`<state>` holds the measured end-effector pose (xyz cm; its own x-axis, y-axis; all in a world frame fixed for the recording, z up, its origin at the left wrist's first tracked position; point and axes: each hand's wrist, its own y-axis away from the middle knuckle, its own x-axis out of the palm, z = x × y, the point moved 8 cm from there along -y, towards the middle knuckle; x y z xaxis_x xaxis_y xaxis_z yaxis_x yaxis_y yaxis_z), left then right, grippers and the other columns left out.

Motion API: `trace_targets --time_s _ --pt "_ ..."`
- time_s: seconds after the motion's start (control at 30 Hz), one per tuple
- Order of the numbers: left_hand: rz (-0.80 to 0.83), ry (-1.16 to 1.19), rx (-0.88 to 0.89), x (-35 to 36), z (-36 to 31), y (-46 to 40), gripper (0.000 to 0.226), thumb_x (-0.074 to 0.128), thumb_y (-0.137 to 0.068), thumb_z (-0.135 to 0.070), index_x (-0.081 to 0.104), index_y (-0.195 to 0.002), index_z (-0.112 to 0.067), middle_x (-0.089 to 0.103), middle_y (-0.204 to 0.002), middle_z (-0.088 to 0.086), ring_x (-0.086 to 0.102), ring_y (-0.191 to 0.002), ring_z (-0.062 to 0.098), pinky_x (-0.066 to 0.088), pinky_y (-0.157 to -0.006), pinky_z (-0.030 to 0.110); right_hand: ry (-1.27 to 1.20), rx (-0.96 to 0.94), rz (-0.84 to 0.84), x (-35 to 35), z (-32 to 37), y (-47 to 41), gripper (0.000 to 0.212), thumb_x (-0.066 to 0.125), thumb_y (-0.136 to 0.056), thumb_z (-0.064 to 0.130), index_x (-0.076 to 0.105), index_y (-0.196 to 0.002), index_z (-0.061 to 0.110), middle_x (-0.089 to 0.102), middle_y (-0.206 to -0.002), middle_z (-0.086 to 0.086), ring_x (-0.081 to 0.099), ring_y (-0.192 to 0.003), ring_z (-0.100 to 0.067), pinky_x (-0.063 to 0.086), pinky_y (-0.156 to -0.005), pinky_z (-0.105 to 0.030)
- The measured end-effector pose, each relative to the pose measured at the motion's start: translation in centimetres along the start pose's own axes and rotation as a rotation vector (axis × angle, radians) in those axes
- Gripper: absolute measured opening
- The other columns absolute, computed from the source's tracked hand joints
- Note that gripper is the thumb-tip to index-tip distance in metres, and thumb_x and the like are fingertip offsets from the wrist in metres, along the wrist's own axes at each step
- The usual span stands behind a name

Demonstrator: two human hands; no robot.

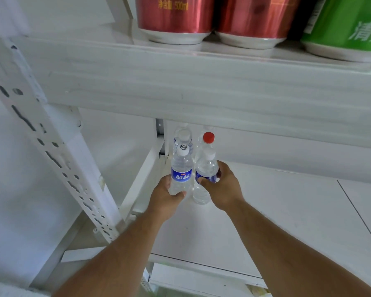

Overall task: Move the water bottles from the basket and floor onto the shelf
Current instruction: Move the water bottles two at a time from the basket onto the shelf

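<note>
Two bare forearms are showing, entering from six o'clock, with no sleeves covering them up to the frame edge. The left hand (166,198) and right hand (222,187) are wearing no gloves, rings, watch or bands.

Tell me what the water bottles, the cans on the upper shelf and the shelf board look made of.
Clear blue-labelled water bottles: thin transparent plastic, seemingly; the shelf shows through them. Shiny red cans: likely metal, from the mirror-like streaks and pale rounded bases. White shelf board: smooth and matte, perhaps painted metal or laminate; I cannot tell which.
</note>
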<state>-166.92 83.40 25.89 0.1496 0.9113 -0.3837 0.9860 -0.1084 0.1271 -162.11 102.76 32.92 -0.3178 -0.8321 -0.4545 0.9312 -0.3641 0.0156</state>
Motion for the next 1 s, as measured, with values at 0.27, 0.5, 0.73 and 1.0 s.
trace_targets --time_s 0.27,0.5,0.73,1.0 --pt "0.025 -0.072 -0.015 -1.2 -0.2 4.3 0.068 0.071 -0.085 -0.027 0.04 -0.145 -0.024 0.05 -0.145 -0.004 0.047 -0.126 0.006 0.039 -0.097 0.023 0.128 0.145 0.016 -0.5 -0.5 1.9 0.081 0.073 -0.084 0.043 0.032 -0.15 0.021 0.046 -0.149 0.002 0.052 -0.128 -0.02 0.044 -0.082 -0.021" --pt "0.156 -0.389 0.082 -1.6 -1.3 8.6 0.073 0.061 -0.09 -0.038 0.025 -0.152 -0.027 0.034 -0.155 -0.005 0.038 -0.14 0.016 0.032 -0.107 0.026 0.25 0.248 0.0 -0.8 -2.0 8.3 0.083 0.066 -0.09 0.042 0.019 -0.155 0.02 0.038 -0.156 -0.001 0.048 -0.133 -0.024 0.04 -0.091 -0.027" --pt "0.225 -0.683 0.199 -1.3 -1.4 13.9 0.073 0.056 -0.093 -0.04 0.02 -0.154 -0.024 0.019 -0.163 -0.003 0.025 -0.147 0.02 0.031 -0.116 0.035 0.499 0.161 0.108 0.4 -2.7 15.9 0.082 0.056 -0.091 0.053 0.019 -0.155 0.018 0.035 -0.156 -0.002 0.036 -0.14 -0.023 0.033 -0.11 -0.034" --pt "0.243 -0.898 0.224 -1.2 -0.5 22.2 0.063 0.054 -0.092 -0.035 0.031 -0.149 -0.022 0.021 -0.162 0.0 0.031 -0.142 0.026 0.037 -0.11 0.043 0.937 -0.231 0.329 1.7 -3.6 24.1 0.081 0.045 -0.095 0.056 0.017 -0.156 0.011 0.019 -0.163 -0.01 0.014 -0.15 -0.026 0.013 -0.12 -0.036"
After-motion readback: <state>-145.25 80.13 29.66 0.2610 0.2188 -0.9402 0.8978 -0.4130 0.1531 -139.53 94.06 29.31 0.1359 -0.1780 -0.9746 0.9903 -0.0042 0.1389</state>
